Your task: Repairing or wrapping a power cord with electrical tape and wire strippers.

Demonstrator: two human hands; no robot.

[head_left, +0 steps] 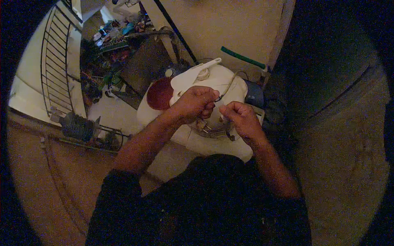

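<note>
In the dim light, my left hand (195, 104) is closed, thumb and forefinger pinching the dark end of a greyish-brown cord (229, 88). Just to its right, my right hand (243, 121) is closed too, its fingertips pressed together; what they hold is too small and dark to make out. Both hands are over a white plastic appliance part (213, 84) with a long handle-like arm and a round knob. Below the left hand, a plug (205, 128) with metal prongs hangs near the front edge of the pale tabletop (164, 133).
A dark red bowl (160, 94) sits left of the white part. Behind are a green bar (243, 57) and a pale wall (230, 24). A blue container (255, 94) stands at the right. Clutter (119, 37) and a black railing (55, 61) lie far left.
</note>
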